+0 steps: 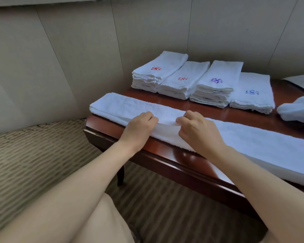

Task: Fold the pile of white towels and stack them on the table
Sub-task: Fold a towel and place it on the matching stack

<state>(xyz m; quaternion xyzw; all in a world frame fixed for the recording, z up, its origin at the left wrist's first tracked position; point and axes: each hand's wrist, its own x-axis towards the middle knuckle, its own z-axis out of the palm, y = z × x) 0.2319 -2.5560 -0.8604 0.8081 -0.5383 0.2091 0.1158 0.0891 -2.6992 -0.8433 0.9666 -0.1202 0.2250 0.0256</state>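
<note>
1. Head view: a long white towel point(235, 137), folded into a narrow strip, lies along the near edge of the tabletop point(235, 113).
2. Both hands sit at its middle, close together.
3. Left hand point(139, 127) curls its fingers over the towel's fold, gripping it.
4. Right hand point(198, 128) pinches the same fold with bent fingers.
5. Four folded towel stacks point(200, 81) stand behind, well apart from the hands.
</note>
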